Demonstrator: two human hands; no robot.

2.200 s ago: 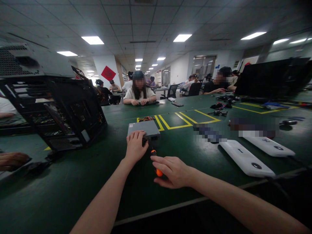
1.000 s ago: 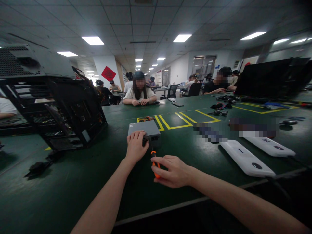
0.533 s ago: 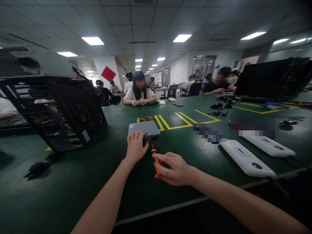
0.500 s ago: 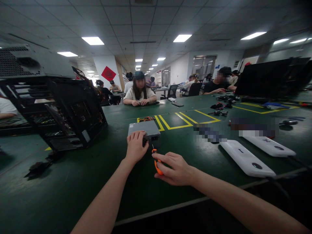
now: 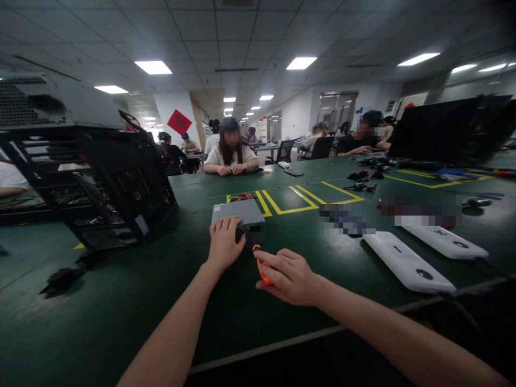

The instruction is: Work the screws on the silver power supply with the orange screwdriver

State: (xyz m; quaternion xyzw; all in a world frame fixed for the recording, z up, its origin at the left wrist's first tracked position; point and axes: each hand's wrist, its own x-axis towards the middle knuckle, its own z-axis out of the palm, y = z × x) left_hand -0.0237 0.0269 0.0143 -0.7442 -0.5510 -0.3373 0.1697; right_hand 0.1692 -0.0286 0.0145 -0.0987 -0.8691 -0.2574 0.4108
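Screwdriver (image 5: 265,275), just one, orange and black, pinched in the right hand's (image 5: 290,277) fingers, shaft aimed at the near face of one grey metal box (image 5: 244,211), mid-table! Left hand (image 5: 226,239) clamps the box's near left edge. One pale label (image 5: 217,208) on top, too small to read. Right side, two white packs (image 5: 407,262), dark marks unreadable; left, one black computer case (image 5: 116,188).
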